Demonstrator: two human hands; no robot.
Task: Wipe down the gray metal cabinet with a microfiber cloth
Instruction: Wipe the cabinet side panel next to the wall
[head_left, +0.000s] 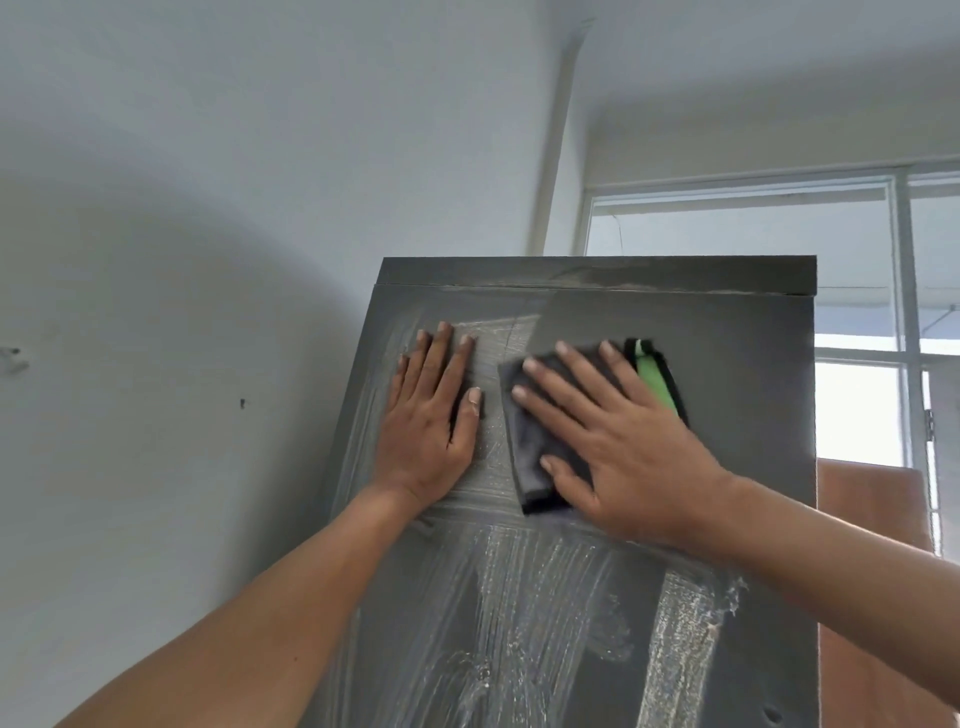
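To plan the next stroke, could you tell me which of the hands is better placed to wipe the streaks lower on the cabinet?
Right. The right hand already presses the cloth flat on the cabinet; the left hand rests bare.

The left hand (428, 415) lies flat, fingers straight, on the upper part of the gray metal cabinet (737, 415). Just beside it, the right hand (618, 441) presses a dark microfiber cloth (530, 457) with a green edge against the same panel. Pale streaks of wet residue (530, 597) run down the metal below both hands, and a window (857, 291) shows behind the cabinet's right side.
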